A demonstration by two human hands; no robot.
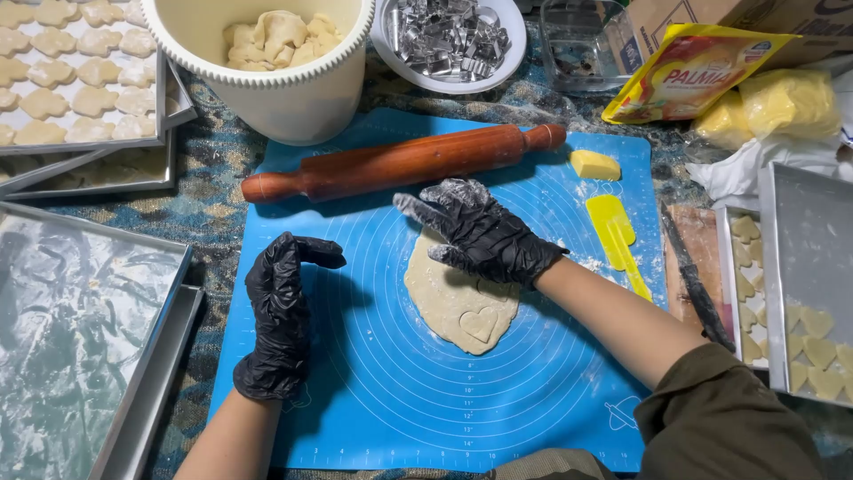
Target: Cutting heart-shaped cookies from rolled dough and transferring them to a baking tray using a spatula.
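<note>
A flat oval of pale dough point(449, 307) lies on the blue silicone mat point(391, 391), with a heart shape point(480, 322) cut into its near end. My right hand point(480, 233), in a floury black glove, rests over the dough's far end with fingers spread; whether something sits under the palm is hidden. My left hand point(280, 311), also in a black glove, stands edge-down on the mat left of the dough, fingers curled, holding nothing. A wooden rolling pin point(404, 163) lies across the mat's far side.
A white tub of dough point(293, 89) and a bowl of metal cutters point(449, 40) stand behind the mat. Trays of cut cookies sit far left point(80, 80) and right point(804, 293). A lined tray point(71, 329) is at left. A yellow spatula point(617, 240), butter piece point(593, 164) and knife point(693, 280) lie right.
</note>
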